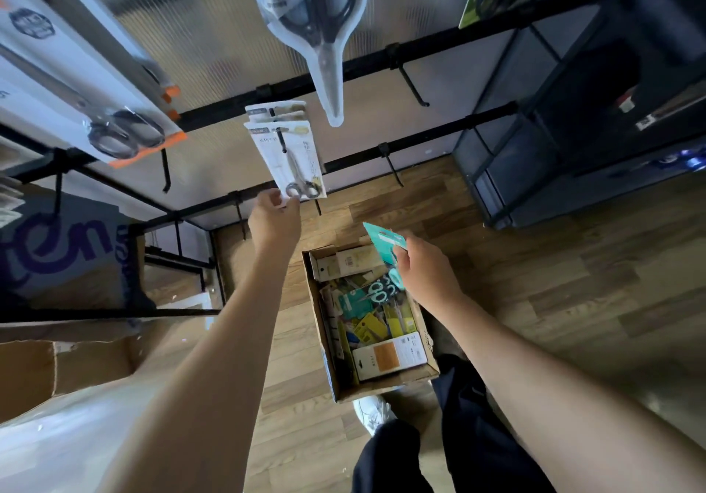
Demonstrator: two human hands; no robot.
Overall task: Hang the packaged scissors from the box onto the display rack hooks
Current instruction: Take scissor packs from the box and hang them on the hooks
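A cardboard box (323,324) on the wooden floor holds several packaged scissors in teal, yellow and white cards. My left hand (273,221) pinches the bottom edge of a white scissors pack (290,160) that hangs on a black rack hook, with another white pack behind it. My right hand (426,275) hovers over the box's far end and grips a teal scissors pack (384,242), its card tilted up to the left. A large clear-packed pair of scissors (324,34) hangs above the white packs.
Bare black hooks (414,85) (393,168) jut from the rack bars to the right. White-and-orange scissors packs (95,83) hang at the left. A dark shelf unit (573,129) stands at the right. A brown carton (46,370) sits at the lower left. My shoe (372,412) is beside the box.
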